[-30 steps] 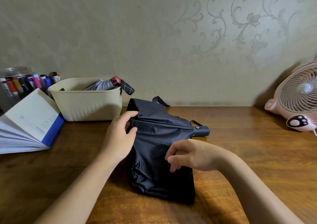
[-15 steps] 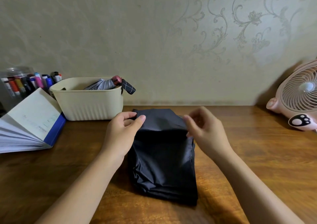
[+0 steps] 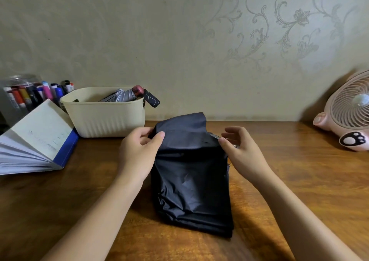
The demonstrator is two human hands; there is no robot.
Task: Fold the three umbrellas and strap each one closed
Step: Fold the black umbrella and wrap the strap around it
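Since half a second ago the top flap of the dark umbrella [image 3: 191,181] has lifted and now stands higher between my hands, while its bundled lower folds lie on the table [image 3: 299,181] at the lower centre of the frame. My left hand [image 3: 139,151] pinches the flap's upper left corner between thumb and fingers. My right hand [image 3: 241,151] is at the fabric's right edge, thumb touching it and fingers loosely curled; I cannot tell whether it truly grips. The two hands are apart, with the cloth between them. Farther back, left of centre, a cream basket [image 3: 105,121] holds a folded grey striped umbrella [image 3: 119,98], and a dark checked piece [image 3: 152,101] hangs over its rim. An open book [image 3: 38,139] and a jar of markers [image 3: 24,95] sit at far left, a pink fan [image 3: 349,111] at far right
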